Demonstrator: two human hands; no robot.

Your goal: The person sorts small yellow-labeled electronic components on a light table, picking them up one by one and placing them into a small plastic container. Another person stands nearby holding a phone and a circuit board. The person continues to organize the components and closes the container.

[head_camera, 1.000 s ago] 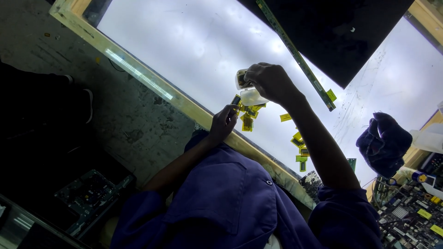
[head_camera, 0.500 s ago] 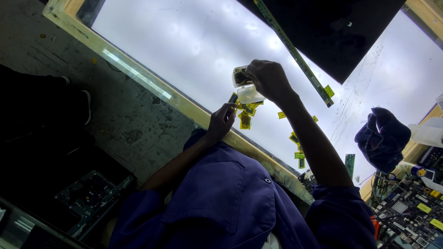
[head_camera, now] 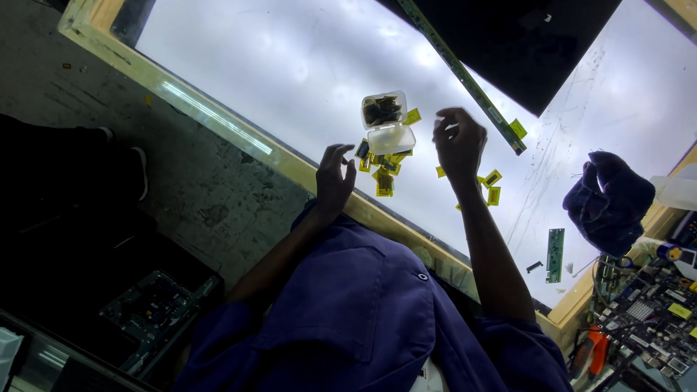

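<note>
Right hand [head_camera: 459, 141] having just released small clear box [head_camera: 388, 122], now sitting open on lit desk [head_camera: 290, 65]; both hands empty, left hand [head_camera: 334, 174] hovering open beside yellow chips [head_camera: 383, 181].

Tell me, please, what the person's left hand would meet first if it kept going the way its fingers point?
Probably the pile of small yellow pieces just beyond the left hand, and after them the open clear plastic box. The fingertips look close to the nearest pieces, though depth over the lit table is hard to judge.

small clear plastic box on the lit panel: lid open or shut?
Open. The small clear hinged plastic box lies with its lid folded out flat beside it, dark pieces showing inside.
</note>
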